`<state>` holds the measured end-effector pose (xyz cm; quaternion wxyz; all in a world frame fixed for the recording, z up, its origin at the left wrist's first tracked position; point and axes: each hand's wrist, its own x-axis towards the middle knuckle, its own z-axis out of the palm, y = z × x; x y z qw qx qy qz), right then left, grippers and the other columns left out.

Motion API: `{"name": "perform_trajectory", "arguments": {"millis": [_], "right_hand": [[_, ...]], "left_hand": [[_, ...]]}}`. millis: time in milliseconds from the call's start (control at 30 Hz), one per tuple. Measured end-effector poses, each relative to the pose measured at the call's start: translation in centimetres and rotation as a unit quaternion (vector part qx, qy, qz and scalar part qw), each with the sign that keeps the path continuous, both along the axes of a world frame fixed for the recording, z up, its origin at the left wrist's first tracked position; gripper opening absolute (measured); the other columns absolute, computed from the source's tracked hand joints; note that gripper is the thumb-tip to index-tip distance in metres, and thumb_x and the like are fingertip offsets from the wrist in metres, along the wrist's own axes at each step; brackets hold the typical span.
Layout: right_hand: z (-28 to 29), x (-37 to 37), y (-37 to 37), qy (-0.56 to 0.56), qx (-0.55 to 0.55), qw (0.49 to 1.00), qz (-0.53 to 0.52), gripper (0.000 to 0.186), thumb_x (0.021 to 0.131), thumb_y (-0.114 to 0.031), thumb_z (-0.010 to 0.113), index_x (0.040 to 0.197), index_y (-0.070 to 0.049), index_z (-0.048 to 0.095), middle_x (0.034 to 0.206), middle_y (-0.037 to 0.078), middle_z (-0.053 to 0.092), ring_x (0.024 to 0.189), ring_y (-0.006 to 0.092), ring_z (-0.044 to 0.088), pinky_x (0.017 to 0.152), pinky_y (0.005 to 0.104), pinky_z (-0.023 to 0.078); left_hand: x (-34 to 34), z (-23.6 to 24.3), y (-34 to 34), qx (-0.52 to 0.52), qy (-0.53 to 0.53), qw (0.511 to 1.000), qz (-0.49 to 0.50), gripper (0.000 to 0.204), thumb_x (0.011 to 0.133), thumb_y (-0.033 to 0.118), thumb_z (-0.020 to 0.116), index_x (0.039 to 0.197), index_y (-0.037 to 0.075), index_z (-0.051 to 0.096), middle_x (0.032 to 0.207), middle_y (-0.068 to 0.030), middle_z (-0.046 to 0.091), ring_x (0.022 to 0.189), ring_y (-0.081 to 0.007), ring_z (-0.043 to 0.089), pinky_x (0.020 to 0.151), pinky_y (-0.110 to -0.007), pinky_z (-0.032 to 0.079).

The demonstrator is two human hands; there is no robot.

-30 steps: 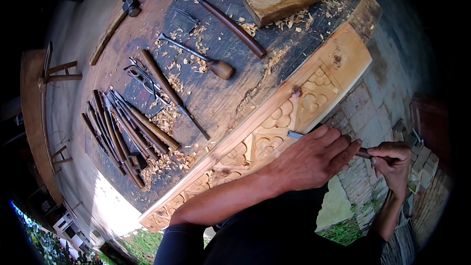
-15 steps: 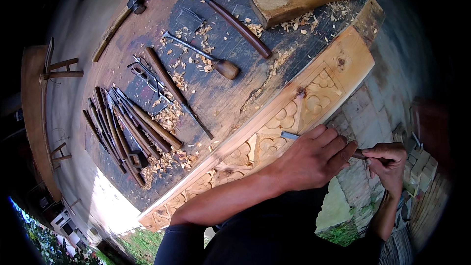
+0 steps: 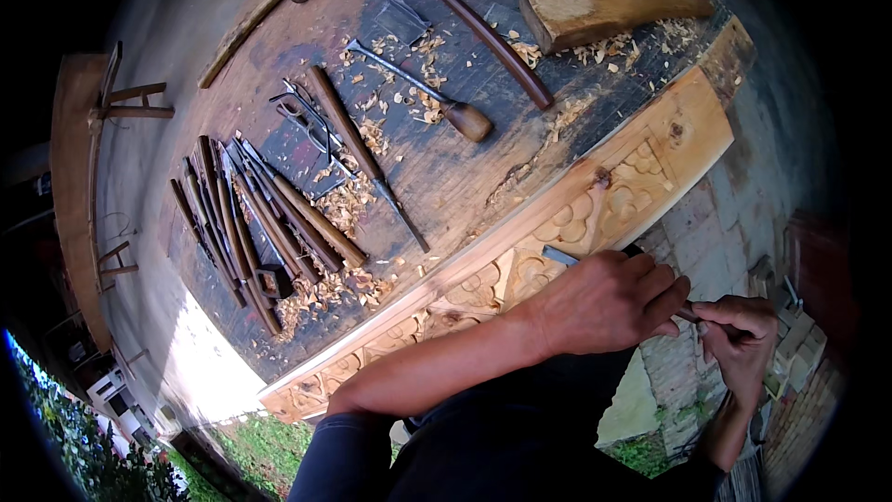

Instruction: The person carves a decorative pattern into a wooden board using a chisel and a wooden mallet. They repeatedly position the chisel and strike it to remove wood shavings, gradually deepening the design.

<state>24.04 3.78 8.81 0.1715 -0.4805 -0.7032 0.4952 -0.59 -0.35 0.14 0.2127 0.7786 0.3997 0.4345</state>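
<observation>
Worn workbench (image 3: 460, 209), strewn with shavings (image 3: 346, 209), beyond carved board (image 3: 506, 265). Left hand (image 3: 613, 302) curled around chisel (image 3: 560, 256), blade over board; right hand (image 3: 741, 327) pinching chisel's rear end, right of board. Paved floor (image 3: 706, 232) beside board.

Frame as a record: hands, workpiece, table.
Left hand: closed around a chisel
Right hand: holding the chisel's handle end
Chisel tip: over the carved board; contact unclear
Board pattern: flower-like reliefs
Board position: along the near edge of the table
Table tools: cluster of wooden-handled tools, claw hammer
Debris: wood shavings
</observation>
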Motion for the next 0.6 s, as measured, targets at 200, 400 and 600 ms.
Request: {"name": "perform_trajectory", "arguments": {"millis": [200, 400, 600], "right_hand": [[0.1, -0.2, 0.8, 0.003, 0.002, 1.000, 0.004, 0.028, 0.079, 0.017, 0.071, 0.100, 0.004, 0.082, 0.071, 0.010, 0.074, 0.047, 0.0072, 0.059, 0.043, 0.0229, 0.041], [-0.1, -0.1, 1.4, 0.002, -0.026, 1.000, -0.005, 0.026, 0.080, 0.017, 0.072, 0.101, 0.005, 0.082, 0.073, 0.010, 0.074, 0.049, 0.0069, 0.059, 0.043, 0.0222, 0.043], [0.2, -1.2, 1.6, -0.007, -0.037, 0.999, 0.003, 0.028, 0.079, 0.017, 0.072, 0.102, 0.004, 0.082, 0.072, 0.009, 0.074, 0.049, 0.0070, 0.059, 0.045, 0.0226, 0.042]], "left_hand": [[0.0, -0.1, 0.0, 0.006, 0.019, 1.000, 0.016, 0.045, 0.091, 0.036, 0.076, 0.120, 0.003, 0.071, 0.085, -0.0018, 0.055, 0.073, -0.0168, 0.061, 0.054, -0.032, 0.051], [0.2, -0.3, 0.0, -0.004, 0.004, 0.999, 0.034, 0.037, 0.090, 0.030, 0.077, 0.115, 0.003, 0.070, 0.083, -0.0025, 0.054, 0.070, -0.0182, 0.061, 0.053, -0.034, 0.051], [0.2, -0.4, -0.3, -0.022, -0.017, 0.998, 0.055, 0.036, 0.088, 0.030, 0.080, 0.111, 0.004, 0.071, 0.079, -0.0022, 0.053, 0.064, -0.0182, 0.059, 0.052, -0.034, 0.050]]}}
